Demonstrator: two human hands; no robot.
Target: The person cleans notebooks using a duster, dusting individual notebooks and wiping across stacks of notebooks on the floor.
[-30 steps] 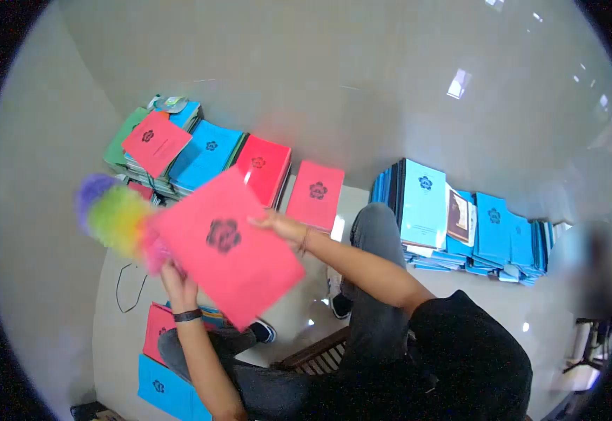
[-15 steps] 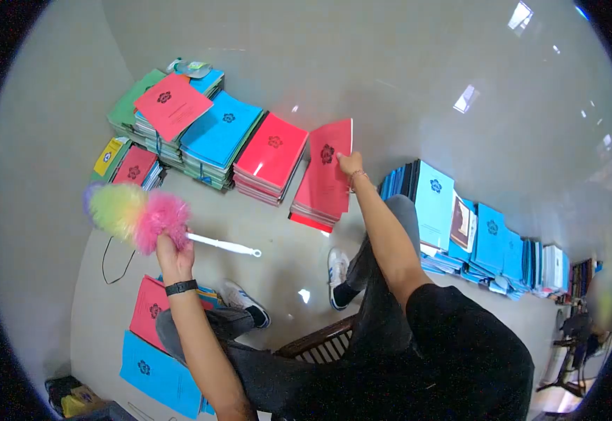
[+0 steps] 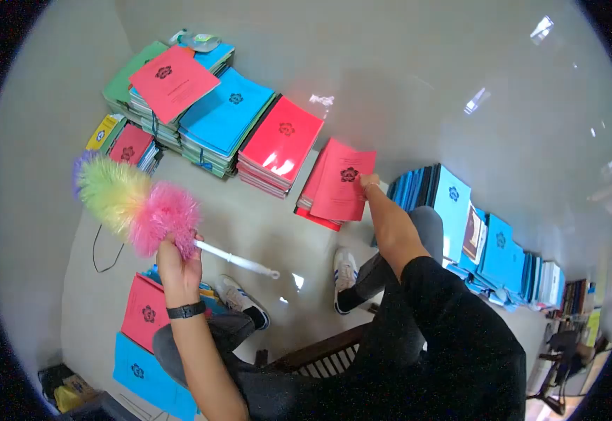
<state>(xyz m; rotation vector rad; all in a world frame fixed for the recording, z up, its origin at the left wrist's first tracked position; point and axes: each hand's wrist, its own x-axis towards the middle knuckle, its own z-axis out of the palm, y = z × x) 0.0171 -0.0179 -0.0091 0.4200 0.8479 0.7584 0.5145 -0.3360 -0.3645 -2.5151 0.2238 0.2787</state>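
A fluffy rainbow duster with a white handle is held in my left hand, whose fingers close round it where the pink fluff meets the handle. My right hand grips the right edge of a red booklet, which lies askew over a stack of red booklets on the floor. To the left of that stack is a taller pile of red booklets with a glossy top cover.
Blue folders, a loose red booklet and a plastic bottle top the piles at upper left. A row of blue folders runs along the right. Red and blue booklets lie at lower left, near my shoes.
My right hand has shifted right and slightly down with the red booklet, which now lies turned across its stack. The view has shifted a little; the duster stays in my left hand.
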